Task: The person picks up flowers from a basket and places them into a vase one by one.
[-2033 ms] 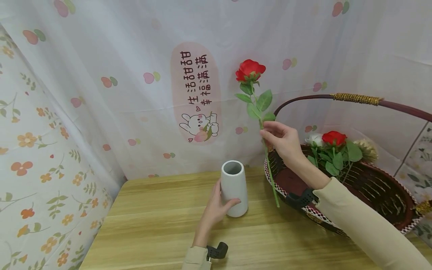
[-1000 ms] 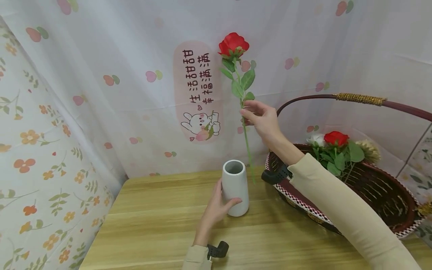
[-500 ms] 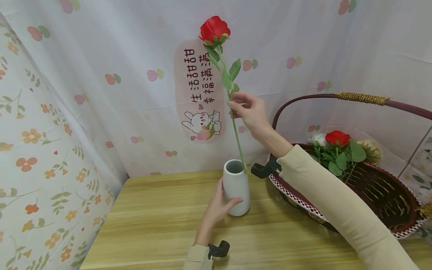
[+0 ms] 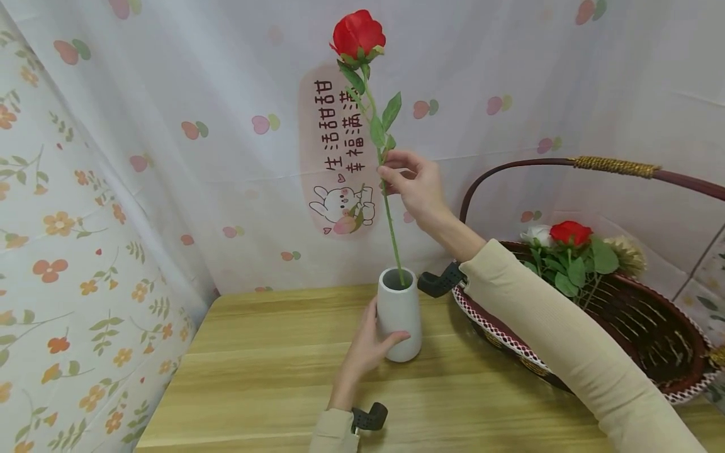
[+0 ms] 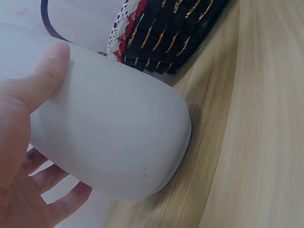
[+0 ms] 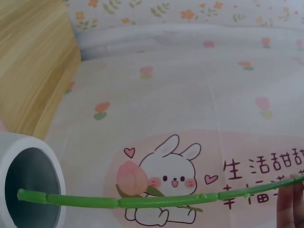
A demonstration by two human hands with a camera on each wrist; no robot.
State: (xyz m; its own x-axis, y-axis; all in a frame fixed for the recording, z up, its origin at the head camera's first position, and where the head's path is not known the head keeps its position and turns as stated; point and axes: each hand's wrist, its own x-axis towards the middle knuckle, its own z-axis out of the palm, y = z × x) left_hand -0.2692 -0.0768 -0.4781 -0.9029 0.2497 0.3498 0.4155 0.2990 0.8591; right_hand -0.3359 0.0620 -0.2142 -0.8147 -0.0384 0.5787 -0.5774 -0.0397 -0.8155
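In the head view my right hand (image 4: 416, 185) pinches the green stem of a red rose (image 4: 358, 36) just below its leaves. The bloom is up high, and the stem slants down to the mouth of a pale grey vase (image 4: 399, 318). In the right wrist view the cut end of the stem (image 6: 85, 201) lies just within the vase opening (image 6: 33, 187). My left hand (image 4: 370, 343) grips the upright vase around its side, thumb across the front, fingers behind. The left wrist view shows that thumb on the smooth wall of the vase (image 5: 114, 118), whose base meets the wooden table.
A dark woven basket (image 4: 640, 327) with a tall arched handle (image 4: 521, 163) stands at the right. Another red rose (image 4: 571, 233), a white flower (image 4: 537, 235) and a cream bloom (image 4: 625, 255) lie in it. A printed curtain (image 4: 255, 207) hangs behind the wooden table (image 4: 272, 377).
My right hand has carried the rose leftward and up from beside the basket, and the stem's end has come over and into the vase mouth. The left hand keeps its grip on the vase.
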